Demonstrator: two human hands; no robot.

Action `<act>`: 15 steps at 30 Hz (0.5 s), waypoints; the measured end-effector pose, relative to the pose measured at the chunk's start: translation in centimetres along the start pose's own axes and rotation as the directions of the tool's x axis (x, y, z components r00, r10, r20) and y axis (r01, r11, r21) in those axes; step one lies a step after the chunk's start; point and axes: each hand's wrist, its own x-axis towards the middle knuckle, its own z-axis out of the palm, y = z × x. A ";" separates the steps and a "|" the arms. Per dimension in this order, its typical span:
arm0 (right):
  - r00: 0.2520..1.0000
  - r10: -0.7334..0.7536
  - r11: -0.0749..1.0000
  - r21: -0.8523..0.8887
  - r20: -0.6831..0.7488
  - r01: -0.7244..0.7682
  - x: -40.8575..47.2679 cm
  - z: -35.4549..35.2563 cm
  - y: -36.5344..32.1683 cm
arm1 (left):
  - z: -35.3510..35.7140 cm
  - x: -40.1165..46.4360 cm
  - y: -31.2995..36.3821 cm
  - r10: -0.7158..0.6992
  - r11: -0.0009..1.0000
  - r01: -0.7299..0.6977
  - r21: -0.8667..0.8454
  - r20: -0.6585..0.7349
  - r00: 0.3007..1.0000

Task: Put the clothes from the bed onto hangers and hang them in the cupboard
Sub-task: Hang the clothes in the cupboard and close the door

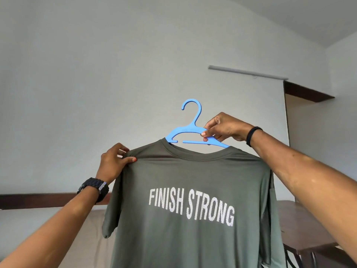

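An olive-green T-shirt (193,176) printed "FINISH STRONG" hangs in front of me on a blue plastic hanger (190,130), whose hook stands up above the collar. My right hand (224,126) pinches the hanger's right arm just above the neckline. My left hand (114,161) grips the shirt's left shoulder seam, thumb on the front of the cloth. The hanger's ends are hidden inside the shirt.
A pale wall fills the background. A dark wooden headboard rail (38,200) runs low on the left above a beige bed surface (92,238). At the right stand a dark wooden table (301,231) and a doorway (309,151).
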 end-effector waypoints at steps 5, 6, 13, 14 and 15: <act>0.998 0.030 1.000 -0.005 -0.052 -0.030 -0.3 -0.8 0.8 | 1.0 -0.6 -0.5 -0.080 0.990 0.063 -0.124 -0.142 0.987; 0.997 0.031 0.999 -0.006 -0.067 -0.031 -0.3 -1.1 1.0 | 1.1 -0.6 -0.4 -0.076 0.989 0.054 -0.136 -0.164 0.983; 0.987 0.033 0.999 0.018 -0.155 -0.031 -0.3 -2.2 2.1 | 1.9 -1.3 -0.7 -0.143 0.982 0.092 -0.164 -0.333 0.932; 0.987 0.031 1.000 0.011 -0.158 -0.029 -0.4 -2.2 2.1 | 2.0 -1.3 -1.3 -0.193 0.975 0.146 -0.167 -0.321 0.927; 0.988 0.028 1.000 0.003 -0.151 -0.028 -0.5 -2.1 2.1 | 2.0 -1.2 -1.8 -0.241 0.965 0.201 -0.166 -0.279 0.929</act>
